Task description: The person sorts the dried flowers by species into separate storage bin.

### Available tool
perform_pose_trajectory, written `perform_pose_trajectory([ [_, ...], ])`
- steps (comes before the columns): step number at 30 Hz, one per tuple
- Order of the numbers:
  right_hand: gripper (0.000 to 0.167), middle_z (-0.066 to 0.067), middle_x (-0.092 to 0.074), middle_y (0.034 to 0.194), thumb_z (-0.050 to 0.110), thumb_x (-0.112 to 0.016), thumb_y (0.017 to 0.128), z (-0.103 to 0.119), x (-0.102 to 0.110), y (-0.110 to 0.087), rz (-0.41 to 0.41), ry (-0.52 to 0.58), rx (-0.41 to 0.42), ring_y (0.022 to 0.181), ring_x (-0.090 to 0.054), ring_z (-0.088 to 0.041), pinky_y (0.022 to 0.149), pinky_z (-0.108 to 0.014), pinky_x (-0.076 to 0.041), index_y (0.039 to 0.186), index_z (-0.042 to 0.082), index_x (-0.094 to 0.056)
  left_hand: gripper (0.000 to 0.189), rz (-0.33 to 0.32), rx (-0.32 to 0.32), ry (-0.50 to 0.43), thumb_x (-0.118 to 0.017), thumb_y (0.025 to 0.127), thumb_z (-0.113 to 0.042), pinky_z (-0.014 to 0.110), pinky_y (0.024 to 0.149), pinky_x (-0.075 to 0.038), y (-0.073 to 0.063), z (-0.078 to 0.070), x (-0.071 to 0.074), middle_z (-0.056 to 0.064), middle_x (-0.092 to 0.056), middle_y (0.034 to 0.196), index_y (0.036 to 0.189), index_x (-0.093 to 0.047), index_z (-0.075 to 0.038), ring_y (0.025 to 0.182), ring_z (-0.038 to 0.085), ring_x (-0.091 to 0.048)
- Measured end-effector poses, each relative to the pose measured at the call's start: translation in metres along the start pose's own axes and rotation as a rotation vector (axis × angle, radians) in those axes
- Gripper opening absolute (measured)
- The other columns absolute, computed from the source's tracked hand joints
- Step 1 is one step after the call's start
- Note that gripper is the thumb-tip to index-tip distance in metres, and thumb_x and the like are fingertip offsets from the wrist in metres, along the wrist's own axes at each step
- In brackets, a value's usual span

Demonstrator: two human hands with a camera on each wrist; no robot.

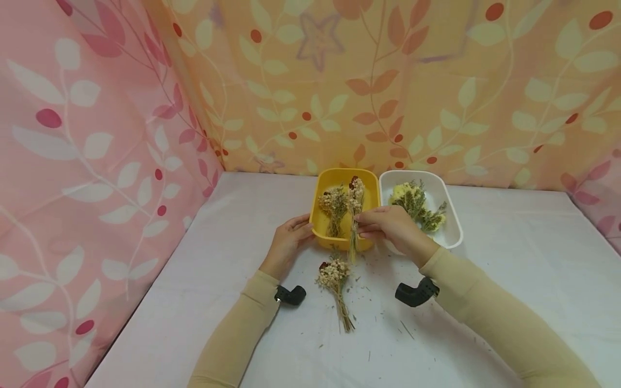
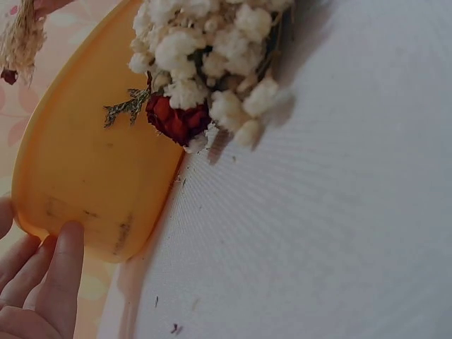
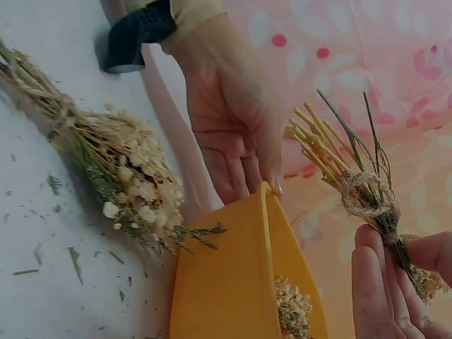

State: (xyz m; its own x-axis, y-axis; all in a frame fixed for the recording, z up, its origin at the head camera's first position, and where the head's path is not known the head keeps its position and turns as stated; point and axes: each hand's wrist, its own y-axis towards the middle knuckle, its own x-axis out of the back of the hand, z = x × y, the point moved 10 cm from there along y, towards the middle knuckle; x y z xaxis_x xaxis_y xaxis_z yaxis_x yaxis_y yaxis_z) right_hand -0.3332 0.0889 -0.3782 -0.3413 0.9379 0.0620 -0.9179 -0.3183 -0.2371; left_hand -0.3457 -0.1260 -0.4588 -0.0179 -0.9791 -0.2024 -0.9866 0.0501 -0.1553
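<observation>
My right hand (image 1: 395, 226) pinches a tied bunch of dried flowers (image 1: 356, 196) by its stems, upright over the yellow container (image 1: 317, 233). Twine (image 3: 371, 201) binds those stems just above the fingertips in the right wrist view. The left hand (image 1: 287, 242) touches the container's left side near the front corner, fingers fairly straight against its wall and a fingertip at the rim. Another dried bunch (image 1: 335, 207) lies inside this container. In front of it on the table is a third bunch (image 1: 333, 274), with cream blossoms and a dark red rose (image 2: 176, 120).
A white container (image 1: 453, 226) stands directly right of the yellow one and holds pale yellow dried flowers (image 1: 432, 220). Bits of stem and leaf (image 1: 406, 330) are scattered over the white table (image 1: 301, 355). Patterned cloth (image 1: 291, 81) hangs behind and at the sides.
</observation>
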Motion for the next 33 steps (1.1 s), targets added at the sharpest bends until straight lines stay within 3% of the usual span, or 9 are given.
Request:
perform_pose_trajectory([
  [7,0.038,0.002,-0.074,0.075,0.014,-0.067,0.095,0.005,0.000,0.021,-0.051,0.025,0.005,0.072,-0.073,-0.008,0.075,-0.024,-0.063,0.121,-0.014,-0.063,0.046,0.008,-0.009,0.005,-0.061,0.099,-0.008,0.038,0.107,-0.053,-0.001,-0.001,0.001,0.021,-0.053,0.145,0.143,-0.050,0.001,0.132,0.035,-0.055],
  [15,0.039,0.002,-0.074,0.076,0.013,-0.066,0.095,0.009,0.002,0.042,-0.078,0.022,-0.005,0.073,-0.072,-0.008,0.085,-0.032,-0.063,0.123,-0.013,-0.062,0.046,0.002,-0.014,0.001,-0.061,0.099,-0.008,0.037,0.106,-0.053,0.000,-0.001,0.001,0.020,-0.053,0.145,0.142,-0.050,0.001,0.131,0.034,-0.055],
  [24,0.039,0.002,-0.072,0.074,0.014,-0.064,0.096,0.008,0.007,0.059,-0.122,0.025,-0.027,0.069,-0.072,-0.009,0.078,-0.028,-0.064,0.125,-0.011,-0.062,0.046,-0.003,-0.017,-0.001,-0.060,0.098,-0.006,0.034,0.104,-0.055,-0.001,-0.001,0.001,0.023,-0.052,0.145,0.143,-0.049,0.003,0.132,0.035,-0.055],
  [29,0.039,0.001,-0.072,0.070,0.011,-0.066,0.095,0.001,0.009,0.069,-0.155,0.074,-0.058,0.065,-0.071,-0.010,0.075,-0.028,-0.064,0.127,-0.012,-0.061,0.046,0.000,-0.020,0.002,-0.059,0.099,-0.004,0.037,0.106,-0.053,-0.002,-0.002,-0.001,0.024,-0.051,0.146,0.143,-0.049,0.004,0.133,0.037,-0.054],
  [33,0.038,0.001,-0.071,0.066,0.009,-0.068,0.093,-0.003,0.010,0.076,-0.194,0.052,-0.057,0.062,-0.071,-0.010,0.074,-0.030,-0.064,0.123,-0.012,-0.063,0.047,0.005,-0.023,-0.006,-0.059,0.099,-0.005,0.040,0.108,-0.051,-0.001,-0.002,-0.001,0.024,-0.051,0.146,0.143,-0.049,0.004,0.133,0.037,-0.053],
])
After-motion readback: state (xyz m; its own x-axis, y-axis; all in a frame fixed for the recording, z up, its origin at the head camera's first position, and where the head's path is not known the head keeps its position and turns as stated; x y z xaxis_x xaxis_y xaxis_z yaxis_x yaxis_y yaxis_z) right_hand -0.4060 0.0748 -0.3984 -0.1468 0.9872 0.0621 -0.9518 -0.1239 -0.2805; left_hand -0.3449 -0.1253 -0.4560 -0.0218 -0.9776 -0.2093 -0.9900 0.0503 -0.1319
